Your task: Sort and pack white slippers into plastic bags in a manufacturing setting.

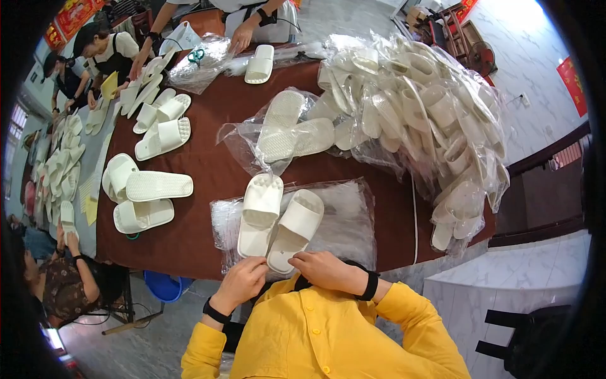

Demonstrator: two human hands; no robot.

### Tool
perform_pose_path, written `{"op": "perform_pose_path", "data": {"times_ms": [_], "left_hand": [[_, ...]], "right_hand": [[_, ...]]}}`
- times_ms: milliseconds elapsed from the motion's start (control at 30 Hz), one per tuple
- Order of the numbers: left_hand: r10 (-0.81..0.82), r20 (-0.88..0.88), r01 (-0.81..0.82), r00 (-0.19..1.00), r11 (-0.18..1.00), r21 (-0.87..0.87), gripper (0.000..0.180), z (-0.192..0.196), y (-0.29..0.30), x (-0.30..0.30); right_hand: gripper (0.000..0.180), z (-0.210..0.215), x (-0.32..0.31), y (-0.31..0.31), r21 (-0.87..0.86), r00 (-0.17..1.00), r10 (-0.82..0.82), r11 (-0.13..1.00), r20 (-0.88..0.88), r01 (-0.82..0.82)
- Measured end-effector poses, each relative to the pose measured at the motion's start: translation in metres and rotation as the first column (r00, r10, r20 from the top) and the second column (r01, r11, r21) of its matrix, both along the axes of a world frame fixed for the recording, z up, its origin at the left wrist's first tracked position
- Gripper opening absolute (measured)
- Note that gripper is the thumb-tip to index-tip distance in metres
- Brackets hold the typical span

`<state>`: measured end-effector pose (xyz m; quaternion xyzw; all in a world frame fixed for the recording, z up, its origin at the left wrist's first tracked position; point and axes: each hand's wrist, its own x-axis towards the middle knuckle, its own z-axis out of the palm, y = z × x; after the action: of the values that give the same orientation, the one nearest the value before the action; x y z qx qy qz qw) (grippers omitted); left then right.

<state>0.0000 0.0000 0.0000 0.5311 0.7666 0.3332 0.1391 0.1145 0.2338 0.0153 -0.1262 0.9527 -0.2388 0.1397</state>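
Head view centres on two bare hands at the near edge of the brown-covered surface (202, 237). The left hand (243, 278) has its fingertips at the heel ends of two cream slide sandals, where these lie close together; whether its grip pinches either one I cannot tell. The right hand (325, 270) bends its fingers against the right edge of the right slide (298, 218), by the heel — its grip is partly hidden, so I cannot tell how firmly it closes. Both slides lie strap up, toes pointing away, the left slide (254, 241) just beside its mate, on a flat stack of clear plastic bags (346, 221).

Just beyond their toes, another pair of slides (281, 136) lies on clear plastic, running toward a large heap of bagged slides (423, 107) on the right. A white cord (414, 221) runs down the cloth below that heap. To the left lie unbagged slides — a near cluster (159, 186) of three, with more farther back. One single slide (259, 63) sits near the far edge, close to a co-worker's hand (242, 36); green-handled scissors (196, 55) rest on plastic to its left. A blue bucket (164, 285) stands at lower left.
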Motion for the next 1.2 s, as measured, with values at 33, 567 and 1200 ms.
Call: {"op": "perform_pose_path", "data": {"times_ms": [33, 567, 1200], "left_hand": [[0.023, -0.02, -0.023, 1.0, 1.0, 0.01, 0.017, 0.0, -0.002, 0.0], [0.138, -0.051, -0.136, 0.989, 0.989, 0.052, 0.018, 0.009, -0.015, 0.018], [0.165, -0.064, -0.162, 0.984, 0.985, 0.058, 0.012, -0.047, 0.035, -0.045]], "right_hand": [[0.042, -0.001, 0.001, 0.001, -0.023, 1.0, 0.014, 1.0, -0.015, -0.015], [0.03, -0.008, 0.0, 0.008, -0.174, 0.996, 0.084, 0.981, -0.029, -0.088], [0.026, -0.015, -0.018, 0.01, -0.289, 0.946, -0.284, 0.929, -0.157, 0.231]]}}
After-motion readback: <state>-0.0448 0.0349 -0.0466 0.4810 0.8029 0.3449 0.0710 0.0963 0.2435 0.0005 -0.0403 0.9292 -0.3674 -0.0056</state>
